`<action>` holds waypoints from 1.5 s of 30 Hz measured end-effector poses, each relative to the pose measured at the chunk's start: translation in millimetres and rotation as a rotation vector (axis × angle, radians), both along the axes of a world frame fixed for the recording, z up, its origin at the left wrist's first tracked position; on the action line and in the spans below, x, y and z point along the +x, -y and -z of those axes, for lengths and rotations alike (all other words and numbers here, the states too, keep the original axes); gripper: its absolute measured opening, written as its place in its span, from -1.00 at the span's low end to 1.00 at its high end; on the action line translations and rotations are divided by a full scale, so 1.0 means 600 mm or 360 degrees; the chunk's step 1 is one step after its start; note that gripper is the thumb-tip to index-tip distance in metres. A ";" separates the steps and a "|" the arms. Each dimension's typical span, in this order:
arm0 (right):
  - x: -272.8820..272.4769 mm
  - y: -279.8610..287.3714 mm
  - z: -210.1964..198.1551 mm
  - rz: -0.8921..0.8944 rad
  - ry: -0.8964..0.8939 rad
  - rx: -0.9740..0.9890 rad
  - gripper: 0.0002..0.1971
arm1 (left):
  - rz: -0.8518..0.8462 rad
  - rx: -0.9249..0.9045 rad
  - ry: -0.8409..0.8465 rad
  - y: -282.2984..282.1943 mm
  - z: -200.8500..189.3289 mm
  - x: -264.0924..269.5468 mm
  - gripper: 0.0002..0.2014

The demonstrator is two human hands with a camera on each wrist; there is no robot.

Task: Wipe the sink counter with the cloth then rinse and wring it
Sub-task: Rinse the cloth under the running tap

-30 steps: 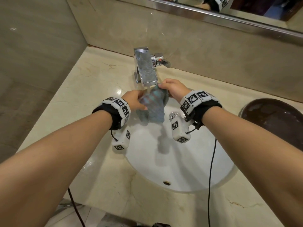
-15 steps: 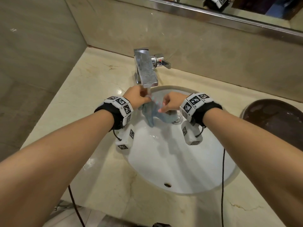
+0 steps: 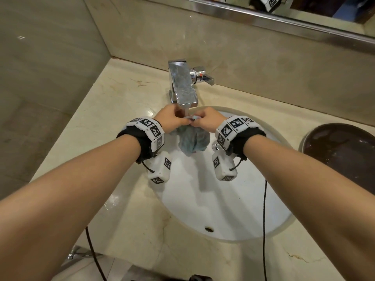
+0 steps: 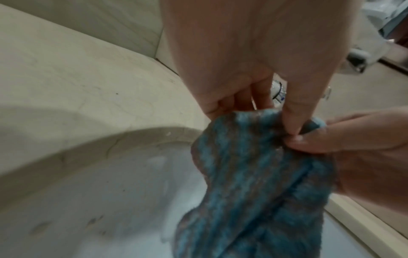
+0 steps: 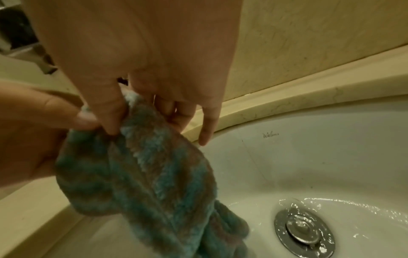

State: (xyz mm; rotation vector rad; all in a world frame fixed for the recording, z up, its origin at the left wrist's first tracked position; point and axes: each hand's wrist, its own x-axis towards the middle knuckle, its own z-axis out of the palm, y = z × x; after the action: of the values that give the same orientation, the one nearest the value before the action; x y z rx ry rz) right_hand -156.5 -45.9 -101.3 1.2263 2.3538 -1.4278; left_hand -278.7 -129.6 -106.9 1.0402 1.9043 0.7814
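A blue-and-grey striped cloth hangs bunched over the white sink basin, just below the chrome faucet spout. My left hand and right hand meet at its top edge and both pinch it, thumb against fingers. In the left wrist view the left hand nips the cloth at its upper fold, beside the other hand's thumb. In the right wrist view the right hand pinches the cloth, its little finger pointing down free. The cloth's lower end dangles toward the wet drain.
Beige marble counter surrounds the basin, with a wall on the left and a backsplash behind. The faucet handle sticks out to the right. A dark brown bowl sits on the counter at right. Cables hang from both wrists.
The hands came together at the cloth's top under the spout. The cloth, spread between them a second ago, then lowered into the basin, now hangs bunched from both hands.
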 end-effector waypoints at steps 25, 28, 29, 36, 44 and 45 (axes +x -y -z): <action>0.016 -0.003 -0.008 -0.0177 0.0124 0.0176 -0.48 | 0.0060 0.0020 -0.0018 -0.004 -0.006 0.017 -0.87; 0.007 -0.001 -0.008 -0.0132 0.0132 0.0296 -0.54 | 0.0039 0.0015 0.0088 -0.003 -0.008 0.020 -0.82; 0.006 0.000 -0.008 -0.0115 0.0149 0.0347 -0.59 | -0.0007 -0.0005 0.0089 -0.002 -0.009 0.021 -0.83; 0.009 -0.004 -0.016 0.0219 -0.0183 0.0187 -0.85 | 0.0121 -0.0379 0.0010 0.006 -0.002 0.022 -0.47; 0.028 -0.010 -0.017 0.0396 -0.0184 0.0010 -0.84 | 0.0126 -0.0365 -0.0457 0.004 -0.012 0.006 -0.67; 0.032 -0.010 -0.015 0.0382 -0.0168 -0.0005 -0.88 | 0.0096 -0.0311 -0.0467 0.004 -0.014 0.006 -0.69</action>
State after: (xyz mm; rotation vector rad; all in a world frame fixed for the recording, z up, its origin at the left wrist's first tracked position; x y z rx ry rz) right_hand -137.5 -40.1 -92.1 1.5122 2.3335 -1.6016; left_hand -275.1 -132.0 -98.2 1.1306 2.1349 0.4141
